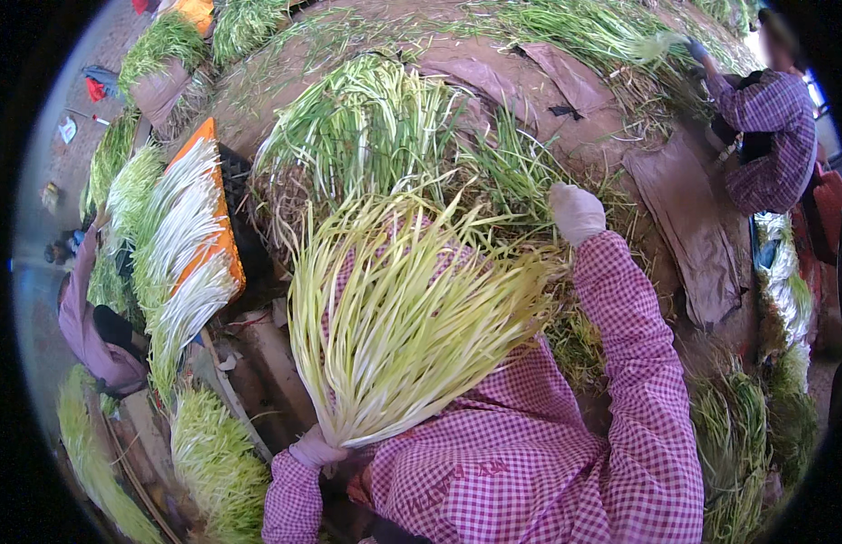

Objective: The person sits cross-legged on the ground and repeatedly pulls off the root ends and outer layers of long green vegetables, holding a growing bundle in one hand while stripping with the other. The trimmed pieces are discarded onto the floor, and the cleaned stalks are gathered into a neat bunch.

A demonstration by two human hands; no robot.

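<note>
My left hand (319,450), in a pale glove, grips the white stem end of a large bunch of yellow-green leafy stalks (414,306). The leaves fan out over my lap, towards the upper right. My right hand (578,212), also in a pale glove, is raised beside the leaf tips with its fingers curled. Whether it holds anything cannot be told. Just beyond the fanned bunch lies a pile of green stalks (366,129) with brown roots and dry leaves at its near side.
At left, cleaned white stalks (189,211) lie over an orange board (223,231) on a dark crate. Leafy bundles (217,462) lie at lower left. A co-worker (774,136) sits at upper right near a brown cloth (693,231); another person (101,319) is at far left.
</note>
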